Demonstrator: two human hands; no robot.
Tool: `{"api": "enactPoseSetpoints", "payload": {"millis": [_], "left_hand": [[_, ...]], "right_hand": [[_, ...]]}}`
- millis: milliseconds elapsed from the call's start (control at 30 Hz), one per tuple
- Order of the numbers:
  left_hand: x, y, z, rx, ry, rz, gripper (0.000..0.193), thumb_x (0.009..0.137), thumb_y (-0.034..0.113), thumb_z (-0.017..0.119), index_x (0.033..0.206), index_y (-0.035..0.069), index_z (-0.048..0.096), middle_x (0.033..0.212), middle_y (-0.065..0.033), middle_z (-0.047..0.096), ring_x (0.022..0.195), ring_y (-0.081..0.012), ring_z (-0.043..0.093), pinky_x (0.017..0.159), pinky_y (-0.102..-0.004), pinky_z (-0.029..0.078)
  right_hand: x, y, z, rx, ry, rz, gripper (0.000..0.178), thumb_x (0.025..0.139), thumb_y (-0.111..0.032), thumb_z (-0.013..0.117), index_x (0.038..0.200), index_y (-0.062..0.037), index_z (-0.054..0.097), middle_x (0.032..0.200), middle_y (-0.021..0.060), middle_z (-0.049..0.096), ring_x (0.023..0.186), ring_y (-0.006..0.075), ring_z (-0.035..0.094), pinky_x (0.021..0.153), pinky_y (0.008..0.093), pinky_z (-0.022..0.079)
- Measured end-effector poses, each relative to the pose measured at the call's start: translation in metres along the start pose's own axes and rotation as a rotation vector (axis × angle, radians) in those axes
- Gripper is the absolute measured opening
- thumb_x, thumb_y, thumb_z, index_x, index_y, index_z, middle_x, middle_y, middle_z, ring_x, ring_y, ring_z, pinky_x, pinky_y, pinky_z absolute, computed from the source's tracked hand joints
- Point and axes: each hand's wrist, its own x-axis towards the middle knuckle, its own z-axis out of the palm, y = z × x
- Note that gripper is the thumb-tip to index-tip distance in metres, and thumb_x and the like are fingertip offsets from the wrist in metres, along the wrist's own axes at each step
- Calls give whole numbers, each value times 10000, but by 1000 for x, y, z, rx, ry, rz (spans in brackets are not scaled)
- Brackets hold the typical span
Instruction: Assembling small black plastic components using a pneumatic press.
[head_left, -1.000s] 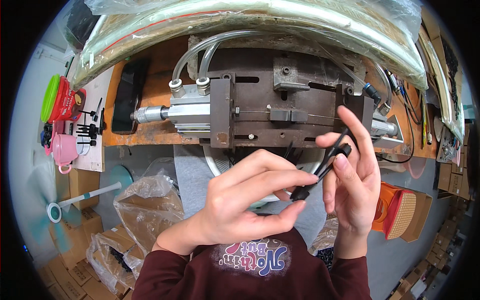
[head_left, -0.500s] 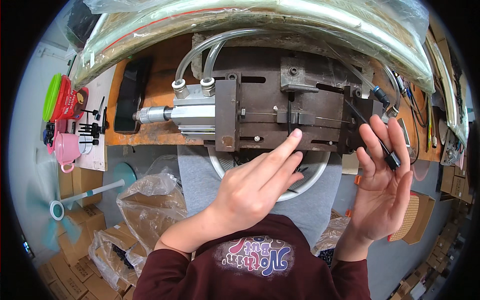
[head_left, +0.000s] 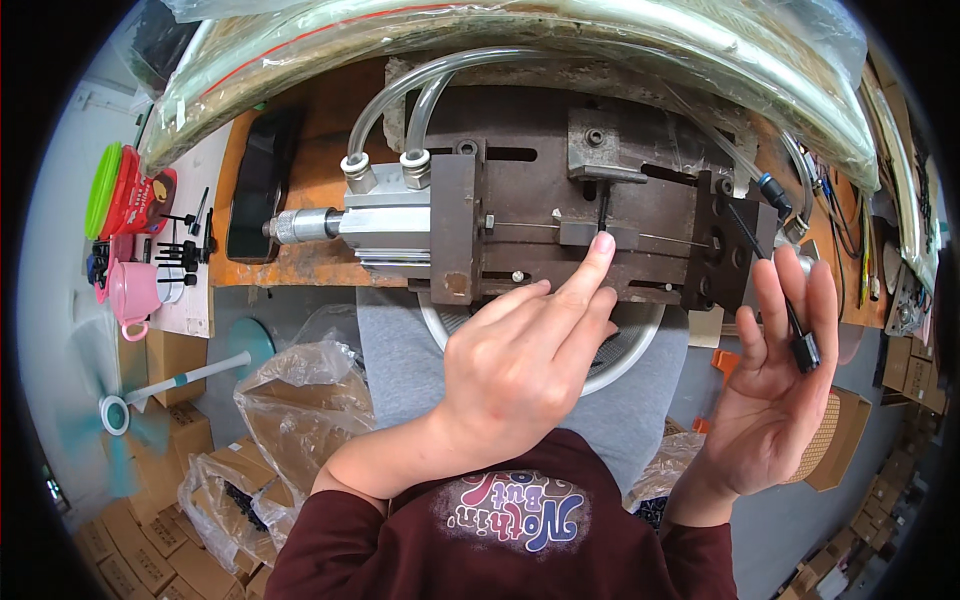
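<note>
My left hand point(head_left: 525, 350) reaches over the front of a dark metal fixture point(head_left: 458, 225). Its index finger is stretched out, the tip at the near end of a thin black rod point(head_left: 604, 205). That rod lies across a small grey block point(head_left: 575, 233) on a taut thin wire, its far end under a metal bracket point(head_left: 597, 150). My right hand point(head_left: 765, 410) is palm up at the fixture's right end. A slim black stick with a blocky end point(head_left: 805, 352) is held among its fingers, its thin end pointing away to the left.
At left are a silver air cylinder point(head_left: 385, 230) with clear hoses, a phone point(head_left: 262, 190), and a pink cup point(head_left: 133, 293) beside small black parts. Plastic-wrapped material point(head_left: 520, 30) arches along the back. A white-rimmed basket point(head_left: 640, 345) sits over my lap, and a fan point(head_left: 115, 415) stands lower left.
My left index fingertip has moved slightly right and away from me, onto the rod's near end. The rod now lies further back. My right hand has shifted a little right and nearer with its stick.
</note>
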Motion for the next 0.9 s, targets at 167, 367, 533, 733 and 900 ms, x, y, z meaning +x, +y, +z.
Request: {"api": "enactPoseSetpoints", "payload": {"millis": [167,367,533,733,900], "left_hand": [[2,2,-4,40,-32,-5,285,670,104,839,920,16,733,1202,-145,696,630,-168,659,580,-257,506],[2,-1,-3,26,-32,13,301,679,99,832,949,16,728,1204,-147,695,631,-168,657,577,-259,505],[0,-7,-2,-61,12,48,299,686,87,822,957,3,724,1203,-165,690,686,-200,682,629,-283,541],[-12,-9,-33,-369,14,-34,307,649,6,842,935,-21,733,1231,-230,654,782,-211,717,717,-315,584],[-27,-13,-46,-625,2,-231,326,642,-74,842,946,-54,726,1175,-221,622,869,-260,727,726,-311,605]], "right_hand": [[-4,-1,-1,-82,23,-17,649,1047,-386,421,1443,116,307,1415,386,418,1253,446,547,969,402,550],[-5,-2,-7,-35,-208,-82,381,822,-65,761,1086,47,510,1334,418,472,1028,402,691,884,410,598],[4,2,7,-801,-411,-342,326,669,52,825,958,39,673,1275,269,608,973,286,707,823,351,588],[4,21,22,-997,-545,-415,239,717,37,758,939,31,669,1193,205,675,813,273,705,701,331,571],[11,24,33,-1168,-581,-451,239,707,-18,777,922,-22,673,1203,131,699,584,188,609,541,297,474]]}}
